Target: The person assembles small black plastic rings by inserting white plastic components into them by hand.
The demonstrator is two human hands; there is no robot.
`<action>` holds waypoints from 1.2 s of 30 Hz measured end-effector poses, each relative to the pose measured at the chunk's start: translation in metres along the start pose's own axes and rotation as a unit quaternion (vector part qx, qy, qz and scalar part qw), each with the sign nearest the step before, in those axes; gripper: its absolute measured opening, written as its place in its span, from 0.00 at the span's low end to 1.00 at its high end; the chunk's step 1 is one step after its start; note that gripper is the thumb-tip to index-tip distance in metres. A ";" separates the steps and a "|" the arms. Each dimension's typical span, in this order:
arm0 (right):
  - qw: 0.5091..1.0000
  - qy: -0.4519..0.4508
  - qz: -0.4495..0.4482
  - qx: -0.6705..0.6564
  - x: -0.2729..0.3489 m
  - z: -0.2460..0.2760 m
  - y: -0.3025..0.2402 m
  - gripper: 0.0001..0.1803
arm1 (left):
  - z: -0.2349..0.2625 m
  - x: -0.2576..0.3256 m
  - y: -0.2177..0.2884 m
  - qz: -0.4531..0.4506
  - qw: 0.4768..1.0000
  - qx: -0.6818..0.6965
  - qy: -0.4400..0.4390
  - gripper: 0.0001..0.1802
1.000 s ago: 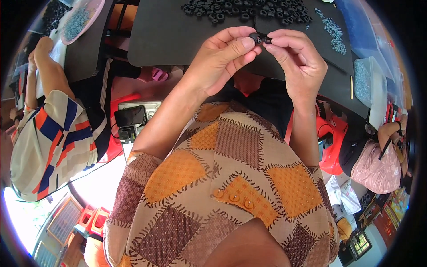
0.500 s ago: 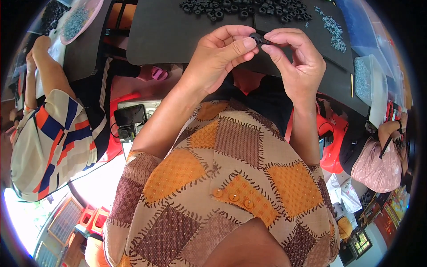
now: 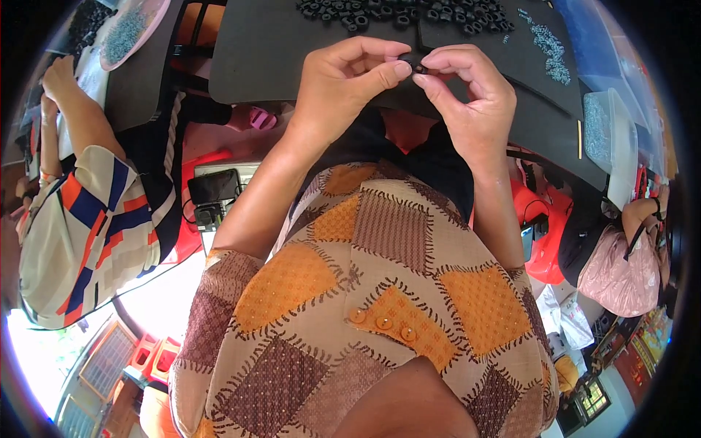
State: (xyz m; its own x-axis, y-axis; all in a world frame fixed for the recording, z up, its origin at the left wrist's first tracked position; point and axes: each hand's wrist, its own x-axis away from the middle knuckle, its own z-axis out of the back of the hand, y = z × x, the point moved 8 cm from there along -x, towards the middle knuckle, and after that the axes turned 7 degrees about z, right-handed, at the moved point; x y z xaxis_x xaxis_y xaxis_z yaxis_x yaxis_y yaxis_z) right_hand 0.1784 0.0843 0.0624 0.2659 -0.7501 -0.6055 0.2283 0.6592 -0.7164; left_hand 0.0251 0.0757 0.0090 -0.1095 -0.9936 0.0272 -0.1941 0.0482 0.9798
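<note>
My left hand (image 3: 332, 91) and my right hand (image 3: 476, 106) meet above the near part of a dark table (image 3: 263, 58). Between their fingertips is a small black part (image 3: 419, 68), mostly covered by the fingers. Thumb and fingers of each hand are pinched on it, the left from one side and the right from the other. Just beyond lies a pile of small black ring-shaped parts (image 3: 438, 14). To the right of the pile are several small silvery spring-like pieces (image 3: 549, 52).
A clear plastic box (image 3: 599, 135) of similar pieces stands at the right edge, near a thin light stick (image 3: 580, 139). Far left, a person in a patterned shirt (image 3: 91, 241) sits beside a pink basin (image 3: 150, 44). Another person in pink (image 3: 621, 281) is at right.
Both hands have shifted slightly left and toward the table's far side. Less of the black part shows between the fingertips now.
</note>
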 end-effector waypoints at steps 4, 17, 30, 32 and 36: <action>0.999 -0.026 0.004 0.040 0.000 -0.011 0.002 0.11 | 0.011 0.001 0.003 -0.007 0.998 -0.058 0.026 0.12; 0.993 -0.058 -0.107 0.007 0.001 -0.040 0.028 0.12 | 0.023 -0.002 0.004 -0.016 0.991 -0.129 0.034 0.13; 0.985 -0.082 -0.146 0.051 -0.001 -0.043 0.032 0.13 | 0.021 0.000 0.015 -0.067 0.962 -0.250 0.092 0.09; 0.985 -0.083 -0.135 0.062 -0.002 -0.043 0.030 0.13 | 0.021 0.001 0.013 -0.065 0.961 -0.251 0.092 0.10; 0.987 -0.092 -0.094 0.090 -0.003 -0.041 0.028 0.13 | 0.019 0.002 0.014 -0.073 0.956 -0.269 0.091 0.10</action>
State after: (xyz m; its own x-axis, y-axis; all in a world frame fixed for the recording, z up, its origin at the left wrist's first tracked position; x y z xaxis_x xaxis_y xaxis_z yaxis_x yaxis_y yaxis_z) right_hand 0.1452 0.1030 0.0297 0.3643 -0.8490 -0.3827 0.4490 0.5201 -0.7265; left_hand 0.0039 0.0758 0.0196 0.0618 -0.9895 -0.1306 0.3396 -0.1022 0.9350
